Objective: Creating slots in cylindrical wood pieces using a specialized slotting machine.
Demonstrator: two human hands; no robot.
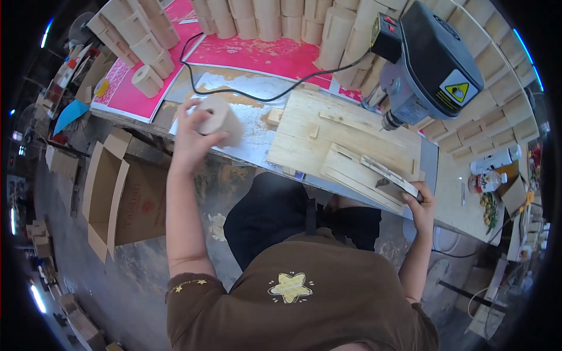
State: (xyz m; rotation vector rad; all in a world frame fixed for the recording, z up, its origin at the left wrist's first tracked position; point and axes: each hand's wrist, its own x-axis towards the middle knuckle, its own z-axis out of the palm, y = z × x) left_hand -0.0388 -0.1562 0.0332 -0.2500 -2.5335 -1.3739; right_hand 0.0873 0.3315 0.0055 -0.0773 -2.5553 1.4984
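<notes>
My left hand (pixel 196 131) grips a pale wooden cylinder (pixel 223 123) with a dark hole in its end, thumb and fingers on either side of it. Its outline is a little blurred, and it is over the powdery white sheet at the bench's near edge. At the right, the fingers of my right hand (pixel 421 205) are closed around the near end of a narrow metal-edged bar (pixel 389 174). That bar lies slanted on a plywood jig (pixel 293 140) with wooden strips fixed on it. Above the jig stands a drill press (pixel 433 64), its chuck (pixel 391 121) pointing down.
Wooden cylinders (pixel 269 20) stand in rows at the back, with more stacked behind the drill press. A black cable (pixel 246 93) crosses the bench. An opened cardboard box (pixel 137 199) sits on the floor at left. Bottles (pixel 489 181) stand at far right.
</notes>
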